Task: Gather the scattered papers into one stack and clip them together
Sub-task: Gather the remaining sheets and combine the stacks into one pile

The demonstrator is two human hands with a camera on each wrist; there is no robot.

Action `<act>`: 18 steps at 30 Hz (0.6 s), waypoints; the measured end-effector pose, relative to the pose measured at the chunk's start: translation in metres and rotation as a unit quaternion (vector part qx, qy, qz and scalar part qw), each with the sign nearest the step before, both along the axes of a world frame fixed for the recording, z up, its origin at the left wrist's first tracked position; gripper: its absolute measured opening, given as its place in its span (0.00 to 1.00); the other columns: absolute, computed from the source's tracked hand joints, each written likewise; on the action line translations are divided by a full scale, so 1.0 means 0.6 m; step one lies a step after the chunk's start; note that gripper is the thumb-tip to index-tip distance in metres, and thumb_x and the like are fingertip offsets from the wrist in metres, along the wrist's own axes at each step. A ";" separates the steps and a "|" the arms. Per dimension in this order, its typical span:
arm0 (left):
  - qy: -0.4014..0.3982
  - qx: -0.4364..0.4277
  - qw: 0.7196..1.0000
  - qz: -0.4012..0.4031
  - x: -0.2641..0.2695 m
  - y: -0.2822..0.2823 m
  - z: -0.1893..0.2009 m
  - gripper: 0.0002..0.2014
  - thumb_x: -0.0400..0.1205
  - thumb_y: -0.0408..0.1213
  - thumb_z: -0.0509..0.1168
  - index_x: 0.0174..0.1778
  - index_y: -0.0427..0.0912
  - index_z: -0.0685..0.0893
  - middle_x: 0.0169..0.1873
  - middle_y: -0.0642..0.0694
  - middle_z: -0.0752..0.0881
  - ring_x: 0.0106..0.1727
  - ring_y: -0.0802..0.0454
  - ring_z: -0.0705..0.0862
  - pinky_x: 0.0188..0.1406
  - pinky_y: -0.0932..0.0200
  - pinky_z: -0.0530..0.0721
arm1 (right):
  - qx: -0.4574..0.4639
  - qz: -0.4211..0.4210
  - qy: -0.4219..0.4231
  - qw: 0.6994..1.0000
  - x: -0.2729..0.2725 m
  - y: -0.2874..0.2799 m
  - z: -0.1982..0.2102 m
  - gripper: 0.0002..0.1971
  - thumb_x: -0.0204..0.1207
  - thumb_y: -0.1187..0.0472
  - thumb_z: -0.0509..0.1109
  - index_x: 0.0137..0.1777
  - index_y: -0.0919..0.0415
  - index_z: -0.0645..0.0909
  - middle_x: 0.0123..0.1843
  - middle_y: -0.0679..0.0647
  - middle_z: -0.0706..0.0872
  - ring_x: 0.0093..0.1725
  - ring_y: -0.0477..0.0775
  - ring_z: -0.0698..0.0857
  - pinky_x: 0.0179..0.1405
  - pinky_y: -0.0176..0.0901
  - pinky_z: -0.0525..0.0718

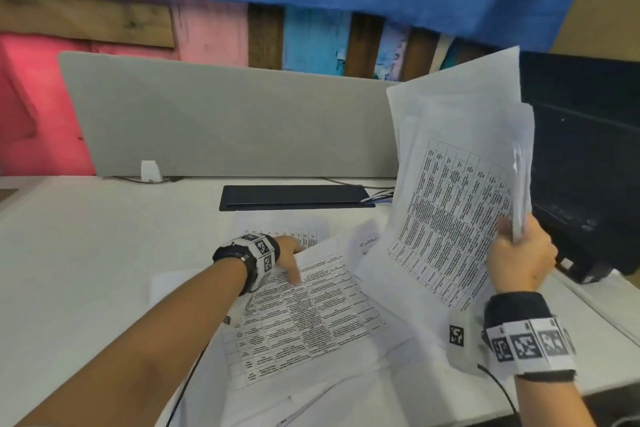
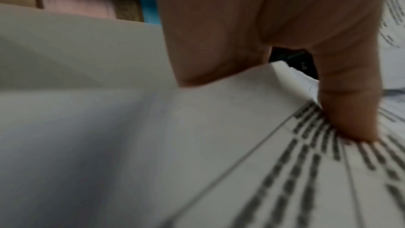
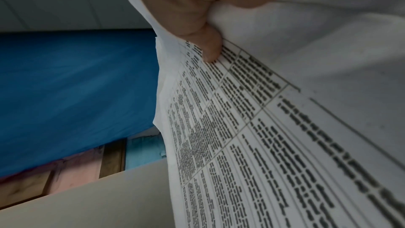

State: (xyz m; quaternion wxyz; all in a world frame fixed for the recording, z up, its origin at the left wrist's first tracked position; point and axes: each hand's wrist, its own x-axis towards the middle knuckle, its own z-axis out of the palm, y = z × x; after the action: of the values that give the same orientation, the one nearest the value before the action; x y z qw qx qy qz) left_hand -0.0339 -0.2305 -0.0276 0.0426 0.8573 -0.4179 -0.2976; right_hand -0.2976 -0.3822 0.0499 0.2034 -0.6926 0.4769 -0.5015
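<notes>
My right hand (image 1: 519, 255) grips a bunch of printed papers (image 1: 457, 180) by a lower corner and holds them upright over the right side of the desk. In the right wrist view its thumb (image 3: 208, 48) presses on the top table sheet (image 3: 263, 136). My left hand (image 1: 293, 263) pinches the far edge of a printed sheet (image 1: 304, 319) that lies on the desk. Its thumb (image 2: 350, 110) presses on top of that sheet (image 2: 241, 145) while the fingers go under the edge. More loose sheets (image 1: 277, 236) lie under and around it. No clip is in view.
A grey partition (image 1: 225, 121) closes the back of the white desk (image 1: 86, 270). A black cable flap (image 1: 294, 197) lies behind the papers. A large black object (image 1: 588, 166) stands at the right, close to the raised papers. The desk's right edge (image 1: 595, 308) runs near my right wrist.
</notes>
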 end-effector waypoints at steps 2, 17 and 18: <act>0.021 -0.019 0.999 0.017 0.000 0.002 0.006 0.26 0.71 0.35 0.74 0.67 0.39 0.80 0.66 0.43 0.82 0.64 0.46 0.79 0.67 0.54 0.75 | -0.011 -0.003 -0.007 1.000 -0.005 0.005 0.004 0.13 0.79 0.69 0.61 0.59 0.76 0.79 0.48 0.75 0.84 0.49 0.71 0.83 0.43 0.43 0.71; 0.122 -0.273 0.876 0.378 0.135 0.146 0.068 0.30 0.73 0.41 0.72 0.68 0.28 0.76 0.68 0.30 0.78 0.70 0.35 0.77 0.74 0.42 0.72 | -0.083 0.022 -0.083 0.993 0.004 0.004 0.093 0.12 0.78 0.67 0.61 0.54 0.74 0.79 0.45 0.65 0.82 0.43 0.53 0.76 0.45 0.44 0.77; 0.153 -0.261 0.870 0.389 0.130 0.150 0.058 0.27 0.78 0.38 0.68 0.70 0.27 0.74 0.69 0.30 0.77 0.71 0.35 0.76 0.75 0.42 0.70 | -0.078 0.038 -0.090 0.992 0.005 0.005 0.098 0.11 0.78 0.67 0.61 0.53 0.75 0.79 0.44 0.61 0.80 0.43 0.52 0.76 0.43 0.41 0.74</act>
State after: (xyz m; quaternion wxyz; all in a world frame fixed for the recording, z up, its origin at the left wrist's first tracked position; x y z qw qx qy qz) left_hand 0.0440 -0.1403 0.0069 0.4408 0.8520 -0.1009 -0.2640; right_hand -0.2945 -0.3790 0.1088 0.2095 -0.6760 0.3893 -0.5895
